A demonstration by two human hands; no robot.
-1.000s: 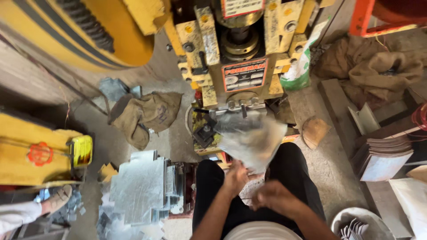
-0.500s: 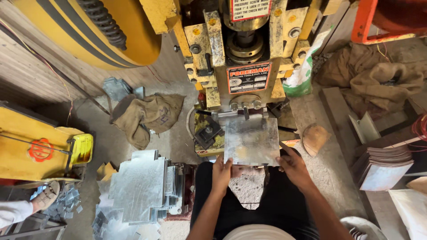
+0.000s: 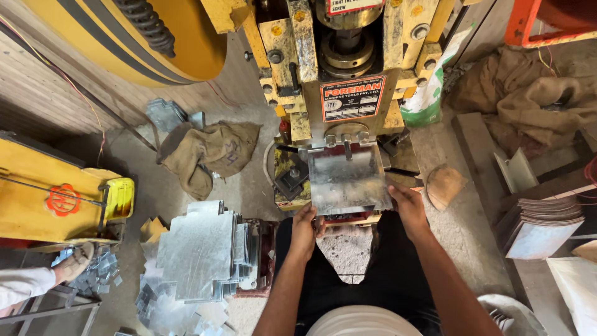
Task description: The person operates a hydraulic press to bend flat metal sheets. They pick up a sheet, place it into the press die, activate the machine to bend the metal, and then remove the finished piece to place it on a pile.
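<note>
Both hands, left hand (image 3: 305, 225) and right hand (image 3: 407, 205), now grasp the sheet's (image 3: 348, 180) near corners, pushed farther under the press (image 3: 345, 74); floor open beside.

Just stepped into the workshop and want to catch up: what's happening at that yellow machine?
A seated person holds a flat metal sheet on the bed of the yellow press, directly under its ram. The left hand grips the sheet's near-left corner and the right hand its right edge. A stack of similar cut sheets lies on the floor to the person's left, with offcuts scattered around it. Another person's foot in a sandal shows at the far left.
</note>
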